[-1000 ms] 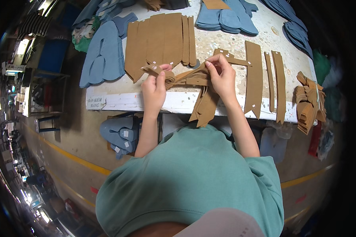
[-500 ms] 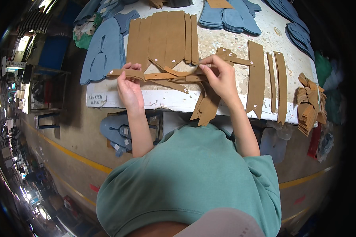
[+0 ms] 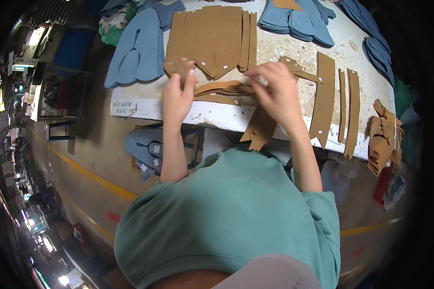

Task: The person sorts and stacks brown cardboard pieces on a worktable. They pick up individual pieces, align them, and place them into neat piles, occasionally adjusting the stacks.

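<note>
My left hand [image 3: 178, 98] is closed on a small bundle of brown leather-like strips [image 3: 178, 66], its thumb and fingers pressed together around them. Slightly blurred, my right hand [image 3: 278, 91] hovers over the right end of a loose pile of brown strips [image 3: 222, 88], thumb and fingers apart with nothing seen between them. More brown pieces with notched ends [image 3: 259, 129] hang over the table's front edge below that hand. Behind both hands lies a row of wide brown panels [image 3: 205, 41] with pointed ends and small white stickers.
Blue shoe-shaped pieces [image 3: 139, 45] are stacked at the left and more blue stacks [image 3: 299, 24] at the back. Brown strips [image 3: 323, 101] lie apart on the right of the speckled table [image 3: 275, 44]. A tied brown bundle [image 3: 385, 135] is at the right edge.
My left hand has lifted its strips up and right, turning them upright away from the pile. My right hand has let go of the strip and its fingers have spread.
</note>
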The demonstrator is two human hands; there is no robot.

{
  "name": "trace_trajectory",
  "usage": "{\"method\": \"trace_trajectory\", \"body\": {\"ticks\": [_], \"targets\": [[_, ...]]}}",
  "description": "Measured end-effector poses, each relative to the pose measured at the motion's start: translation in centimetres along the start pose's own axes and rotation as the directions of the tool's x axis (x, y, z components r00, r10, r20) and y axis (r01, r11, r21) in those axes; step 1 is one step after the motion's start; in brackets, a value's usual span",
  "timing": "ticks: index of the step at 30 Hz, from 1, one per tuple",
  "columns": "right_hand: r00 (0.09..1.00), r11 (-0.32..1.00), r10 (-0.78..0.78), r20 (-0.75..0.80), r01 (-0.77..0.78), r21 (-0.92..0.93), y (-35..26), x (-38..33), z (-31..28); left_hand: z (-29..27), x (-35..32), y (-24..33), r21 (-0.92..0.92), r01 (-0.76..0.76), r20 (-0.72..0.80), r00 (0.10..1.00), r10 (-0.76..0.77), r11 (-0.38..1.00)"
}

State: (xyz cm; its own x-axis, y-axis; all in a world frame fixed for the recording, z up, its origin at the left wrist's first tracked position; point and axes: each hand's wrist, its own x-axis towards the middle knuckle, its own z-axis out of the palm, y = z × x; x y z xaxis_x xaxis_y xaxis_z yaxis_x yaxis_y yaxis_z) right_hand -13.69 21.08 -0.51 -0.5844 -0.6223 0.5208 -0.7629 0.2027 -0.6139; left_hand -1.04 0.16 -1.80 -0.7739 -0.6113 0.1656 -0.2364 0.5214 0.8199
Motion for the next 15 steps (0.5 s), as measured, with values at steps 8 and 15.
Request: {"method": "trace_trajectory", "body": {"ticks": [8,15], "targets": [[0.973,0.988,-0.127,0.194,0.142,-0.062,-1.0,0.7,2.9,0.5,-0.4,-0.6,0.105,-0.223,0.138,0.968,0.208,0.969],[0.937,0.960,-0.235,0.257,0.265,-0.092,-1.7,-0.9,4.7,-0.5,-0.7,-2.0,0.208,-0.481,0.156,0.876,0.456,0.852]]}}
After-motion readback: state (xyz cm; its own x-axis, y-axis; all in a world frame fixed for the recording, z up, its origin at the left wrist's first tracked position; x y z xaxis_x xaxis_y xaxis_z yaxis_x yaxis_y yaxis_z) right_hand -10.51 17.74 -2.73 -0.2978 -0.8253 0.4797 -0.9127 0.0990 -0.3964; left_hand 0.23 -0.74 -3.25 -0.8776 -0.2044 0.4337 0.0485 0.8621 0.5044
